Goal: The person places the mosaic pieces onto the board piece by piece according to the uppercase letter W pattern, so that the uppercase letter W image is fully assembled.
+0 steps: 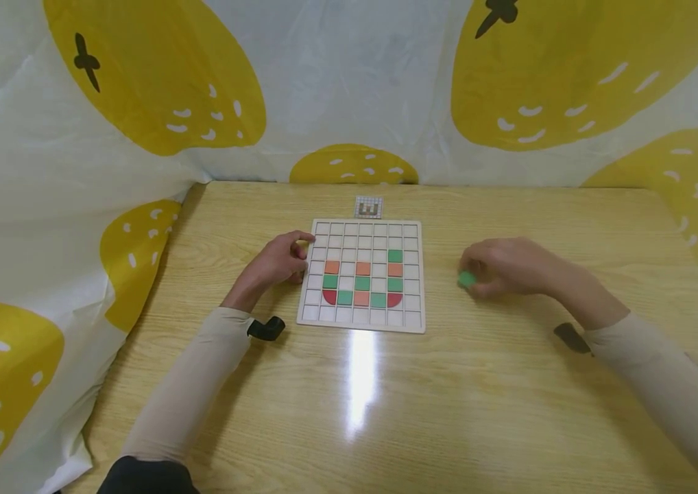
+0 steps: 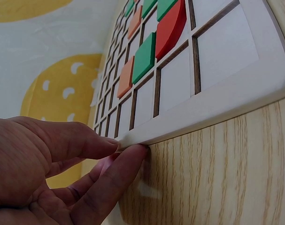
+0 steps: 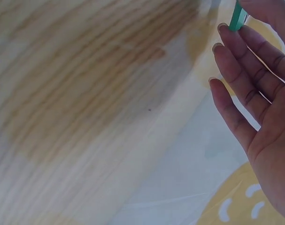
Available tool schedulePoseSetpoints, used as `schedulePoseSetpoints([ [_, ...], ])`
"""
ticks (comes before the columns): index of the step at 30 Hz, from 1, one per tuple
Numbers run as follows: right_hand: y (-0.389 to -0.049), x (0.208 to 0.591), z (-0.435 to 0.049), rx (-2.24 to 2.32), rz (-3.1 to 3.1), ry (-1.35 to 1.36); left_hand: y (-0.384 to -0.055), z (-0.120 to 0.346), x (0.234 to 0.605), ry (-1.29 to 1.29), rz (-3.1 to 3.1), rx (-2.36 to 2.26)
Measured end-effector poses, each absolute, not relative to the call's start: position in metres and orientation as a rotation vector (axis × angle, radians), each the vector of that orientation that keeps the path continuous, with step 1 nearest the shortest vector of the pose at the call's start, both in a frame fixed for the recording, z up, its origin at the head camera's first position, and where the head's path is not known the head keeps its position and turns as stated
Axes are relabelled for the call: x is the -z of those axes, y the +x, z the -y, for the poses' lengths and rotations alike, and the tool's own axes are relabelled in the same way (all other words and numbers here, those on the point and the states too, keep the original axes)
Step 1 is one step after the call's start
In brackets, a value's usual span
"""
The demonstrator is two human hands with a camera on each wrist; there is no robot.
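Note:
A white square grid board lies on the table, with green and orange square tiles and two red round-cornered tiles forming a W-like figure. My left hand grips the board's left edge, and in the left wrist view its fingertips meet right at the rim. Away to the right of the board, my right hand pinches a green tile between thumb and fingers. In the right wrist view that tile shows edge-on at the fingertips, while the other fingers extend loosely.
Behind the board lies a small pattern card with a dark figure on a grid. The wooden table reaches back to a white curtain printed with yellow fruit, which also hangs along the left side.

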State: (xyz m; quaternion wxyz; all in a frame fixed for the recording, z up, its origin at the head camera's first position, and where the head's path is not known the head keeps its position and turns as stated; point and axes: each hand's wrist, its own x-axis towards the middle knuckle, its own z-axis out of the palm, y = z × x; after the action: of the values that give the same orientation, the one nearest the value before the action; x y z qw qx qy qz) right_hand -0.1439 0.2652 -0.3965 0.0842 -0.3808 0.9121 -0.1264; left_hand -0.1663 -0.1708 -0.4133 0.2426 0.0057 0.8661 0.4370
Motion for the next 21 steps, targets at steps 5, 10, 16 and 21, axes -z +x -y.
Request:
schedulePoseSetpoints([
  [5, -0.148, 0.392, -0.262, 0.388, -2.711, -1.154, -0.166, 0.171, 0.414, 0.004, -2.358, -1.202],
  [10, -0.153, 0.388, -0.259, 0.379, -2.706, -1.161, -0.166, 0.171, 0.414, 0.01, -2.356, -1.21],
  [16, -0.158, 0.386, -0.253, 0.376, -2.697, -1.138, -0.167, 0.171, 0.415, 0.007, -2.367, -1.199],
  [21, -0.162, 0.382, -0.246, 0.36, -2.688, -1.129, -0.166, 0.171, 0.414, 0.01, -2.369, -1.199],
])
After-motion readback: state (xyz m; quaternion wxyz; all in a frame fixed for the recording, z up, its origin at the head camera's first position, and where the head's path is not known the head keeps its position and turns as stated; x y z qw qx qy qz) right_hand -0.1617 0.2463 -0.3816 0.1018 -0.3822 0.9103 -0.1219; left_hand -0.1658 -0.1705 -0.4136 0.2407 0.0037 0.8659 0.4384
